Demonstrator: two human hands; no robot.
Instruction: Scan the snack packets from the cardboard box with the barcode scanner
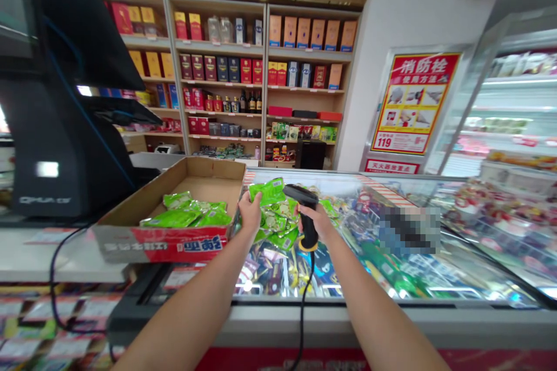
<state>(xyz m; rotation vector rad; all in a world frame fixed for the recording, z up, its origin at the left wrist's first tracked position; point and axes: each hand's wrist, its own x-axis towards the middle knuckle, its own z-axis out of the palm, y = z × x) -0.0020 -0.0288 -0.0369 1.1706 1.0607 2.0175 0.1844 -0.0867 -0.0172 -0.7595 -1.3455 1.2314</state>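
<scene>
Some shiny green bags lie boxed, more outside; left grip holds one, right grip a black plastic scanner.

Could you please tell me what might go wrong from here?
The cable of the scanner, hanging down the front of the glass-topped case, might snag and tug at the right hand. Loose green packets heaped on the case could slide if bumped. The packet in the left hand resembles the ones in the cardboard box, so they might get mixed up.
</scene>
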